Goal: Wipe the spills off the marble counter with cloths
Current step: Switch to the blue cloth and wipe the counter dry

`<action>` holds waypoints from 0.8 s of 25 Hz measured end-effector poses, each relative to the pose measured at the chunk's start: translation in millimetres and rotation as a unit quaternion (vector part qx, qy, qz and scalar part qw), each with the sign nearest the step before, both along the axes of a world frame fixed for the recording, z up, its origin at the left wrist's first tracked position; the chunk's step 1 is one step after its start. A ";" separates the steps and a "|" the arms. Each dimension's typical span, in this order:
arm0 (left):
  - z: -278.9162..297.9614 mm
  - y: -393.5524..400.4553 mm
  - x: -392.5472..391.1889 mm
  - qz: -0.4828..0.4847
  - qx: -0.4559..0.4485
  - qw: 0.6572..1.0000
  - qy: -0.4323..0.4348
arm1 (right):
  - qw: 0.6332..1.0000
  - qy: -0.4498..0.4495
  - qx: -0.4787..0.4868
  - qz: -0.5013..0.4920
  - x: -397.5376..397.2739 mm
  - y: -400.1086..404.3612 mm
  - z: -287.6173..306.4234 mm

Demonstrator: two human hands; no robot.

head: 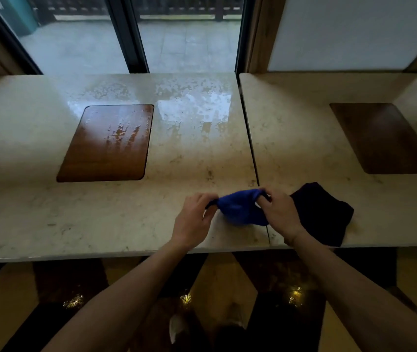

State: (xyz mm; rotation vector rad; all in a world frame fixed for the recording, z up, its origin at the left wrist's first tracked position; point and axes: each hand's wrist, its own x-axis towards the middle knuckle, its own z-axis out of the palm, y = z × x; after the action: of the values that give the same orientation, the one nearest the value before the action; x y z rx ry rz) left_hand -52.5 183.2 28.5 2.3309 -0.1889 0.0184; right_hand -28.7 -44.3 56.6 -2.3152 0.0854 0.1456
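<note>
Fingers first: the left hand (193, 212) pinches the left corner of the blue cloth (240, 208), the right hand (280, 212) has its fingers curled round the right corner, and the cloth is bunched between them, sagging onto the marble counter (37, 212) close to the near edge, right over the seam (252, 153) between the two slabs. Just right of the right hand lies a dark cloth (327, 214), flat, reaching the near edge. Far and left, the wet spill (192, 107) shines across the marble and over the wooden inlay (108, 143); a second wooden inlay (383, 138) sits far right. Bare marble lies left of the hands. Both forearms reach in from below, wrists over the counter's edge
</note>
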 end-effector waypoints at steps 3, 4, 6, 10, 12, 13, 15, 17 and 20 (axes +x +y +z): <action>-34.7 -0.2 -23.0 -0.039 0.077 0.995 0.058 | 0.992 0.067 -0.092 0.058 -22.4 -8.7 -41.8; -43.3 2.8 -29.6 -0.057 0.104 0.991 0.061 | 0.987 0.080 -0.119 0.068 -31.1 -9.3 -50.4; -51.7 10.7 -35.6 -0.089 0.142 0.985 0.037 | 0.985 0.017 -0.168 0.036 -44.5 -4.6 -53.3; -47.0 31.5 -26.3 -0.089 0.165 0.982 0.005 | 0.969 -0.145 -0.198 0.031 -60.2 43.0 -40.9; -46.4 49.2 -14.9 -0.013 0.174 0.985 0.006 | 0.968 -0.078 -0.227 0.070 -60.9 73.8 -49.3; -46.6 59.6 -7.0 0.026 0.185 0.982 0.021 | 0.963 -0.039 -0.254 0.082 -60.4 81.7 -58.9; -52.1 86.4 10.1 0.074 0.216 0.972 0.061 | 0.946 0.016 -0.311 0.087 -61.5 85.5 -83.0; -58.6 118.2 29.0 0.095 0.244 0.962 0.080 | 0.936 0.028 -0.343 0.070 -63.7 86.0 -100.5; -64.3 152.8 56.5 0.107 0.288 0.947 0.097 | 0.935 0.034 -0.352 0.030 -60.8 94.7 -105.8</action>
State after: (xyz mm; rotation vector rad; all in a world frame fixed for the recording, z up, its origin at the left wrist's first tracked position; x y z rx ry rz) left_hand 4.0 336.0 -35.8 2.9043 0.1867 -0.1823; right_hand -89.5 50.5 -49.2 -3.0326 0.1160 0.2597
